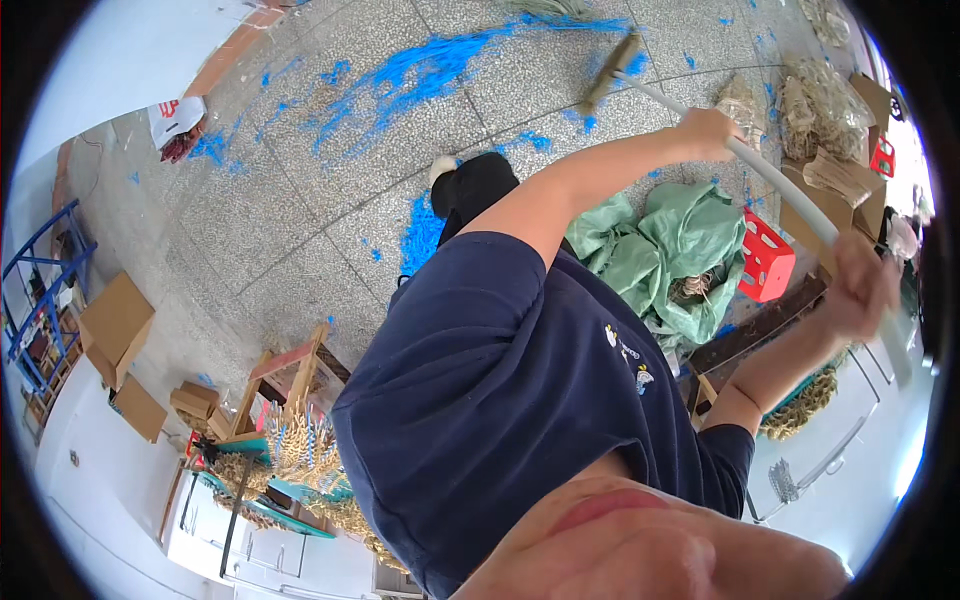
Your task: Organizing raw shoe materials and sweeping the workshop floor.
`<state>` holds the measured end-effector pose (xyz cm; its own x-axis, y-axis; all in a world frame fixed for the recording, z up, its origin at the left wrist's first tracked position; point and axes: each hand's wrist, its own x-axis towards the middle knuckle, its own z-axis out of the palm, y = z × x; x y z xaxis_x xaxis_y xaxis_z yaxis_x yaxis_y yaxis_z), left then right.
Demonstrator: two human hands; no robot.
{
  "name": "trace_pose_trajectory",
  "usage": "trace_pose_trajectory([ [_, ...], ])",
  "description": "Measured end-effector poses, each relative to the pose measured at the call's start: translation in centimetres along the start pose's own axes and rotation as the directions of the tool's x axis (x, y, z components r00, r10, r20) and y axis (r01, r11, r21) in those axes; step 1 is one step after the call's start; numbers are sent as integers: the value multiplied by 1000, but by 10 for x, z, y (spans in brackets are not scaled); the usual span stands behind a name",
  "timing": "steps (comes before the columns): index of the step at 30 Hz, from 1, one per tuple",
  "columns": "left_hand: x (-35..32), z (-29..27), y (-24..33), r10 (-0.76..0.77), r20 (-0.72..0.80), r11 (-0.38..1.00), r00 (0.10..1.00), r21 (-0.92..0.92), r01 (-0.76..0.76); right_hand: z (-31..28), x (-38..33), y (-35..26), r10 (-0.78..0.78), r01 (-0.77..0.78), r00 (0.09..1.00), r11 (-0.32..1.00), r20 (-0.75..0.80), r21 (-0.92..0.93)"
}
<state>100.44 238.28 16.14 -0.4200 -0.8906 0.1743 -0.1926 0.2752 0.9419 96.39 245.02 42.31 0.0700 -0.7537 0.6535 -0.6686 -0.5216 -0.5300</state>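
Note:
A broom (782, 186) with a long pale handle runs from the upper middle toward the right. Its narrow brownish head (609, 74) rests on the speckled floor among blue shredded strips (430, 75). My left hand (707, 135) is closed around the handle, nearer the head. Farther up the handle, my right hand (864, 288) wraps it; this hand is slightly smeared by motion. Loose blue strips (424, 235) also lie beside my black-clad leg.
Green woven sacks (680, 235) and a red plastic stool (766, 256) stand to my right. Bagged straw-coloured bundles (822, 105) and cardboard boxes sit beyond. At left are an open carton (116, 318), a blue metal frame (45, 270), and a wooden stool (295, 375) by racks of braided material.

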Motion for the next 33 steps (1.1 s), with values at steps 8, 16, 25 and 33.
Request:
trace_pose_trajectory([
  [8, -16, -55, 100, 95, 200, 951, 975, 271, -148, -119, 34, 14, -18, 179, 922, 906, -386, 383],
  [16, -100, -186, -121, -365, -128, 789, 922, 483, 380, 136, -39, 116, 516, -759, 651, 446, 557, 474],
  [25, 78, -67, -124, -323, -98, 921, 941, 198, 336, 82, 54, 267, 483, -619, 750, 271, 453, 737],
  [33, 395, 121, -40, -136, -113, 989, 984, -77, 128, -80, 229, 385, 302, -429, 903, 579, 306, 694],
])
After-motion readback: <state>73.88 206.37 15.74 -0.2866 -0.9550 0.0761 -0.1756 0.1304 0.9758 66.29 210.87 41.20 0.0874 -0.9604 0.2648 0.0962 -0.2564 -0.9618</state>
